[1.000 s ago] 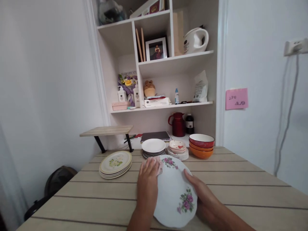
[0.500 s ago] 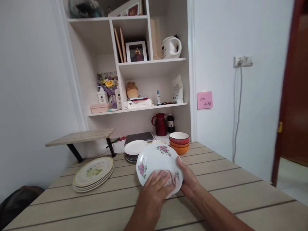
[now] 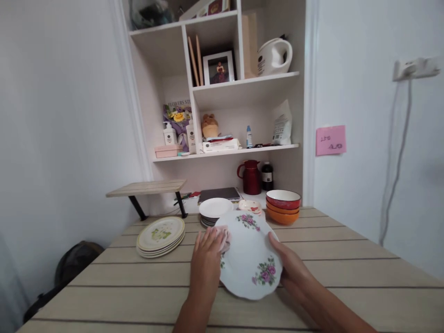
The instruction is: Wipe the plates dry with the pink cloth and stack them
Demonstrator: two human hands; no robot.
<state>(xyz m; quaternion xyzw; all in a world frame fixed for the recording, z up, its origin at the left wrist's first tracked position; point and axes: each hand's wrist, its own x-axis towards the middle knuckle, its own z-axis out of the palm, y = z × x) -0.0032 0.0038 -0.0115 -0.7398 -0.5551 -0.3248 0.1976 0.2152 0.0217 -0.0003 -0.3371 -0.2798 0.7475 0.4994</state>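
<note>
A white plate (image 3: 244, 263) with pink and purple flower prints is held up, tilted, above the wooden table. My right hand (image 3: 293, 263) grips its right edge, thumb on the face and fingers behind the rim. At the plate's upper left edge, my left hand (image 3: 207, 249) presses a pale pink cloth (image 3: 225, 237) against the surface. The cloth is partly covered by the fingers. Behind the plate stands a stack of white plates (image 3: 215, 208), and to the left lies a stack of cream plates (image 3: 161, 233) with a green print.
Stacked red and orange bowls (image 3: 283, 207) stand at the back right of the table (image 3: 138, 296). A small patterned dish (image 3: 250, 206) sits behind the held plate. A low wooden riser (image 3: 147, 187) is at the back left. Further back are a red jug (image 3: 251, 178) and a dark bottle (image 3: 267, 175).
My left hand has moved with the cloth from the plate's lower part to its upper left edge. The plate has turned in my right hand. The camera view has shifted left.
</note>
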